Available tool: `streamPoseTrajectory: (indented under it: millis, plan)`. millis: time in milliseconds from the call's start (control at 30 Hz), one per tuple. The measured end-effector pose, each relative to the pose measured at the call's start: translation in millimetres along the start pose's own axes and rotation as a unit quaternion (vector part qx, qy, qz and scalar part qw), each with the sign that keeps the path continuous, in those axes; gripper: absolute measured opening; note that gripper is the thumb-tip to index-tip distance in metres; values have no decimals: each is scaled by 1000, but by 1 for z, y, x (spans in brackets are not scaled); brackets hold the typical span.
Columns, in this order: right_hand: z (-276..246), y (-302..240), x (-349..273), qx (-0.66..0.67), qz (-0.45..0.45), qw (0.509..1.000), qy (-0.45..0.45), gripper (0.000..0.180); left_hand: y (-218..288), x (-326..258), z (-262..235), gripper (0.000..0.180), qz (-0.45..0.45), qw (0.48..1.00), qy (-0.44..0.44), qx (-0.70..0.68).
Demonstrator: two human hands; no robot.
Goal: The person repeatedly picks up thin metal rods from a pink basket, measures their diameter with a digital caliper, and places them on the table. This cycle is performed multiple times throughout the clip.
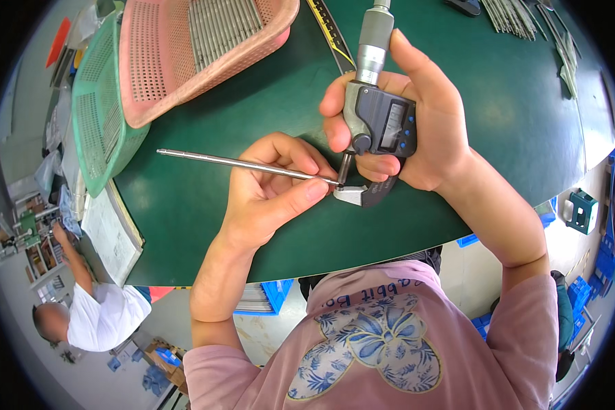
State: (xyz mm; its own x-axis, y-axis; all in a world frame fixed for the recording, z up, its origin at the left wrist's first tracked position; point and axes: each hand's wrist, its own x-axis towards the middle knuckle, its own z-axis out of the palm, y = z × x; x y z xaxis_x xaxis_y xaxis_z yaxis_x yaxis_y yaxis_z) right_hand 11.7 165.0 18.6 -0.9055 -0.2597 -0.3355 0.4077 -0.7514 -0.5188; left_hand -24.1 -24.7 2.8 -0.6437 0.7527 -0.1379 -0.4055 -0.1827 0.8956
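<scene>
Dark green worktop (pixel 499 116), matte, smooth, curved edge bending with the lens, fills the upper half. Below it a pale floor with blue plastic bins (pixel 278 292) and a second person in a white shirt (pixel 106 316) at 8 o'clock. Pink perforated plastic basket (pixel 184 61) at 11 o'clock, tilted, holding a row of thin metal rods (pixel 222 27); it sits over a green perforated basket (pixel 99 116) lying beside it. Open paper booklet (pixel 113 236) at 9 o'clock on the worktop edge. More loose metal rods (pixel 519 17) at 1 o'clock.

Centre: right hand (pixel 424 130), grip closed around a digital micrometer (pixel 379 126), grey-blue body, small screen, knurled silver thimble pointing to 12 o'clock, thumb on the frame. Left hand (pixel 273 184), grip pinched shut on a thin shiny steel rod (pixel 242 164), thumb and fingers near its right end. The rod runs level toward 9 o'clock; its right tip sits between the micrometer's spindle and anvil, above the worktop's near edge.
</scene>
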Motion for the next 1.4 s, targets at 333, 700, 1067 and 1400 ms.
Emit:
streamPoseTrajectory:
  millis: [333, 700, 1067, 1400]
  plan:
    - [-2, 0, -1, -17, -4, 1000, 1, 72, -1, 1, 0, 19, -3, 1000, 4, 9]
    - [-1, -2, -1, -23, -5, 1000, -16, 70, 0, 2, 0, 18, 4, 1000, 0, 14]
    - [1, 2, 0, -3, -18, 1000, -11, 72, -3, -1, -1, 16, 12, 1000, 0, 16]
    - [0, 0, -2, -31, -12, 999, 1, 75, -2, 2, 0, 21, 14, 1000, -16, 4]
